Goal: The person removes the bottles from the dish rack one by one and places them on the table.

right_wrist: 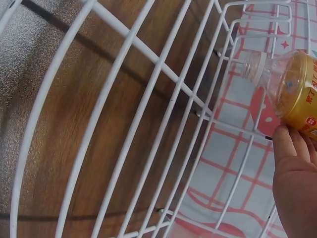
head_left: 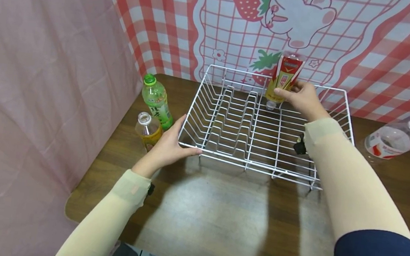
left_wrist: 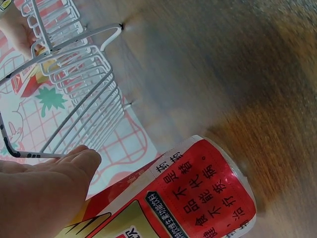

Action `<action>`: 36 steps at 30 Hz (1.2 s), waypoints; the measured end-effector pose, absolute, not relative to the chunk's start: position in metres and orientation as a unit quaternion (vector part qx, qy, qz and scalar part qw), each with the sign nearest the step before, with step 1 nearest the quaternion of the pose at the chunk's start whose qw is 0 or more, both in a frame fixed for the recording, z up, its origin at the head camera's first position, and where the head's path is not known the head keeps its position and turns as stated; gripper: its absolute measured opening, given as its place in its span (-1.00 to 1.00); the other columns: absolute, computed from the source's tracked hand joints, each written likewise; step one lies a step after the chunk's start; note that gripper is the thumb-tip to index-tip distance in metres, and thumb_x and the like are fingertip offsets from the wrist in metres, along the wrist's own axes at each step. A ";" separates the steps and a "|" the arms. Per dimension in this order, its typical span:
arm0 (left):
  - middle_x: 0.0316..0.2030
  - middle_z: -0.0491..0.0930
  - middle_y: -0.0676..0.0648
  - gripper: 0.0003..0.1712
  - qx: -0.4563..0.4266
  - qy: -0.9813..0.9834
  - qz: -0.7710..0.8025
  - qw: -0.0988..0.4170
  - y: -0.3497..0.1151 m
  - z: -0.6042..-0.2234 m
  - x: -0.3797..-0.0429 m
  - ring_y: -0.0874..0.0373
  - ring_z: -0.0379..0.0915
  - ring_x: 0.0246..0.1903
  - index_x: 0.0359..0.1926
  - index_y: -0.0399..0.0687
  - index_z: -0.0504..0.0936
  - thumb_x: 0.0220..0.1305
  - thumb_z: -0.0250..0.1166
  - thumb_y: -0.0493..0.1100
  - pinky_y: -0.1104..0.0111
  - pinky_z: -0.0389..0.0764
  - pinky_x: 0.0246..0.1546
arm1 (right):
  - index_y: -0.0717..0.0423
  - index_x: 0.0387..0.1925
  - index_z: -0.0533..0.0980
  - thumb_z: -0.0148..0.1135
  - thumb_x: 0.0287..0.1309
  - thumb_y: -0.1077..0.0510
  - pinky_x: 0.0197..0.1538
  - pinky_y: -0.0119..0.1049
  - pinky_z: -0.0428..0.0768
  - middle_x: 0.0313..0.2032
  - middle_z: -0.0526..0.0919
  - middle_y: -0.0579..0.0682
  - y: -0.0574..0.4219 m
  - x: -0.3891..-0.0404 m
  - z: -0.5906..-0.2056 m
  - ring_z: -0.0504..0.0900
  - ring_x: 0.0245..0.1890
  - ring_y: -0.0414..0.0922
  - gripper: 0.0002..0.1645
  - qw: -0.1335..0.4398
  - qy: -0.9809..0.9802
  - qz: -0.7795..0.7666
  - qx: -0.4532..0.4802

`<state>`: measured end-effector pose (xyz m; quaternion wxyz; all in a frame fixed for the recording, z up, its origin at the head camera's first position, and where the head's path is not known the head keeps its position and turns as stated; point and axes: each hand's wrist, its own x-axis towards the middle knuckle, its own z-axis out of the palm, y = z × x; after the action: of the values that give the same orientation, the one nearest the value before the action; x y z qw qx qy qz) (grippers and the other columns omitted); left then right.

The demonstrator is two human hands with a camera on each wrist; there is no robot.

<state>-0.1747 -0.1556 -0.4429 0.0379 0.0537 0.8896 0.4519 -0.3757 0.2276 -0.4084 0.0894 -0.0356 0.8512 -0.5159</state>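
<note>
A white wire dish rack (head_left: 264, 130) stands on the wooden table. My left hand (head_left: 167, 149) grips its front left corner, with the thumb along the front rail and the fingers against the left side. Near the back of the rack, my right hand (head_left: 303, 97) holds a red and gold plastic bottle (head_left: 286, 76) upside down, slightly tilted, its neck pointing to the wires. The right wrist view shows the bottle's clear neck (right_wrist: 255, 67) close to the rack's wires. No cap shows on that neck.
Left of the rack stand a green-capped bottle (head_left: 157, 100) and an uncapped bottle with a gold label (head_left: 148, 132). A clear bottle with a red and white label (head_left: 393, 139) leans at the right. Behind the rack hangs a checked cloth (head_left: 163, 27); a pink curtain (head_left: 37, 85) borders the left.
</note>
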 end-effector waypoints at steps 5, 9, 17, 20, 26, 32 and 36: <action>0.50 0.18 -0.18 0.44 0.054 0.891 0.449 0.038 -0.155 -0.442 -0.175 -0.09 0.21 0.39 0.63 -0.03 -0.07 -0.07 0.67 0.16 0.05 0.23 0.39 | 0.28 0.44 0.30 0.43 0.22 -0.18 0.26 -0.07 0.50 0.34 0.44 0.27 0.231 -0.375 -0.405 0.47 0.30 0.10 -0.03 0.088 0.847 -0.523 -0.042; 0.49 0.19 -0.19 0.43 0.054 0.888 0.454 0.040 -0.155 -0.442 -0.175 -0.08 0.22 0.38 0.63 -0.02 -0.07 -0.07 0.67 0.16 0.04 0.23 0.39 | 0.27 0.45 0.30 0.42 0.19 -0.23 0.27 -0.03 0.49 0.35 0.43 0.24 0.233 -0.374 -0.403 0.45 0.32 0.10 0.01 0.085 0.854 -0.512 -0.037; 0.50 0.17 -0.17 0.42 0.048 0.888 0.456 0.043 -0.155 -0.441 -0.175 -0.08 0.20 0.39 0.63 -0.01 -0.08 -0.06 0.67 0.14 0.03 0.22 0.39 | 0.27 0.47 0.26 0.42 0.17 -0.26 0.28 0.00 0.48 0.39 0.38 0.24 0.233 -0.371 -0.398 0.41 0.34 0.11 0.06 0.085 0.851 -0.517 -0.028; 0.51 0.16 -0.17 0.43 0.047 0.888 0.455 0.044 -0.155 -0.441 -0.175 -0.07 0.19 0.40 0.63 -0.01 -0.08 -0.05 0.66 0.15 0.03 0.22 0.39 | 0.27 0.47 0.26 0.43 0.18 -0.24 0.28 0.00 0.47 0.39 0.37 0.25 0.233 -0.369 -0.398 0.42 0.33 0.11 0.05 0.086 0.844 -0.529 -0.028; 0.51 0.15 -0.17 0.42 0.049 0.888 0.455 0.043 -0.155 -0.442 -0.175 -0.07 0.17 0.41 0.63 -0.02 -0.08 -0.04 0.66 0.13 0.04 0.21 0.40 | 0.22 0.47 0.26 0.44 0.19 -0.19 0.28 -0.04 0.49 0.37 0.41 0.24 0.234 -0.367 -0.400 0.46 0.30 0.08 0.01 0.087 0.832 -0.547 -0.023; 0.52 0.13 -0.18 0.42 0.046 0.890 0.451 0.046 -0.154 -0.440 -0.174 -0.10 0.15 0.42 0.63 -0.03 -0.09 -0.04 0.66 0.12 0.01 0.19 0.40 | 0.24 0.47 0.26 0.44 0.21 -0.13 0.27 -0.04 0.50 0.37 0.41 0.24 0.235 -0.368 -0.402 0.46 0.30 0.07 -0.03 0.079 0.823 -0.562 -0.024; 0.53 0.11 -0.18 0.42 0.045 0.891 0.449 0.049 -0.154 -0.440 -0.174 -0.10 0.13 0.43 0.63 -0.04 -0.10 -0.03 0.66 0.12 0.01 0.19 0.41 | 0.23 0.48 0.24 0.45 0.21 -0.12 0.26 -0.07 0.50 0.39 0.39 0.22 0.236 -0.370 -0.404 0.45 0.32 0.08 -0.01 0.076 0.817 -0.571 -0.021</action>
<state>-0.1737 -0.1540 -0.4404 0.0491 0.0452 0.8912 0.4488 -0.3698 0.2360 -0.4038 0.0763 -0.0215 0.8171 -0.5710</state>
